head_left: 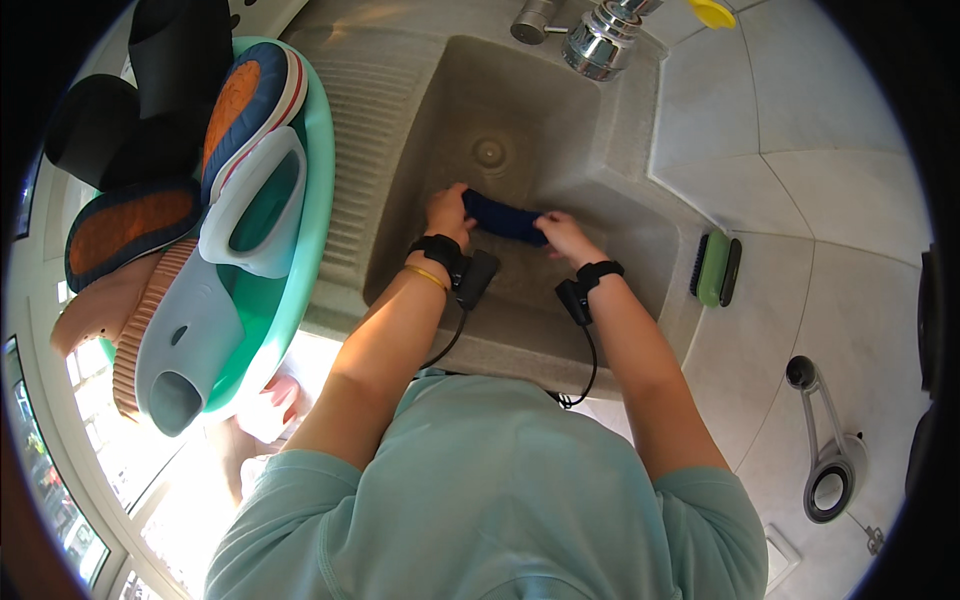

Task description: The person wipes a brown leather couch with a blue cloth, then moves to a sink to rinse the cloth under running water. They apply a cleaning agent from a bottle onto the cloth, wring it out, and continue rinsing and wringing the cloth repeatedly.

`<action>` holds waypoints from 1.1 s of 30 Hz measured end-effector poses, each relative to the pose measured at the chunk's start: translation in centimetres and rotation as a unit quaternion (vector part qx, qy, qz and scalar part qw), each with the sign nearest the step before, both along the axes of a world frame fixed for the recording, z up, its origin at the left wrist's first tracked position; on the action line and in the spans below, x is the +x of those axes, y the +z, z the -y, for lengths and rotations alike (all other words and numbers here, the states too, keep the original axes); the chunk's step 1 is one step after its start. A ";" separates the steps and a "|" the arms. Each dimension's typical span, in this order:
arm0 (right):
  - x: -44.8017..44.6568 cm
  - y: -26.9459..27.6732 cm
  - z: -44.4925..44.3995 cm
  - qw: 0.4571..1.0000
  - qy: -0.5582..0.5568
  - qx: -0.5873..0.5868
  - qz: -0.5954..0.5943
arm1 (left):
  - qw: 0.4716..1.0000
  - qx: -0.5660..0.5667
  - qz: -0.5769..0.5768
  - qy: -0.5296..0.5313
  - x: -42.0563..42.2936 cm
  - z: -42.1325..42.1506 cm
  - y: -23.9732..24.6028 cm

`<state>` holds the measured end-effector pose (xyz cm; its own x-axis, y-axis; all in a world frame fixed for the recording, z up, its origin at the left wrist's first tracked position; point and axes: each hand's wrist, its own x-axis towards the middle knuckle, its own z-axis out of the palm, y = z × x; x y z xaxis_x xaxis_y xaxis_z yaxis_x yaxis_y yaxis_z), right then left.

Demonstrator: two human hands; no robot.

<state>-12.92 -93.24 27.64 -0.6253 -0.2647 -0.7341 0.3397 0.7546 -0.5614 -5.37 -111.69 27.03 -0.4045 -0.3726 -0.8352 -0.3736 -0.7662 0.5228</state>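
Observation:
Stretched between my two hands is a dark navy piece of cloth point(504, 217), its exact kind hard to tell. My left hand point(450, 211) pinches its left end, and my right hand point(561, 232) grips the right end. Both hands are low inside a grey stone sink point(637, 225), in front of the round drain point(489, 152). Black straps with small cabled devices sit on both wrists, and the left also wears a yellow bangle point(427, 276).
A chrome faucet point(602, 45) overhangs the sink's back right. Left of it are a ribbed washboard point(367, 142) and a green basin point(321, 150) piled with shoes, slippers and a grey-white scoop-like plastic item point(255, 202). A green brush point(712, 268) is by the tiled wall point(787, 195).

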 end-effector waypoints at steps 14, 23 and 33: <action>1.4 1.1 -1.5 0.961 -0.182 -0.208 0.015 | 0.937 0.178 0.028 -0.298 0.7 -4.3 -0.1; 0.7 5.6 -3.2 0.976 -0.136 -0.116 -0.126 | 0.965 -0.112 -0.132 -0.199 0.0 1.2 6.3; 2.0 9.0 -3.1 0.919 -0.031 -0.147 -0.364 | 0.868 -0.027 -0.267 -0.418 0.4 -0.5 10.2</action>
<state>-10.92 -90.16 36.61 -0.9427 -0.3332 -0.0182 -0.1695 0.5252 -0.8339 -4.94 -111.18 37.27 -0.8766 0.2048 -0.4355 -0.4802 -0.3126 0.8196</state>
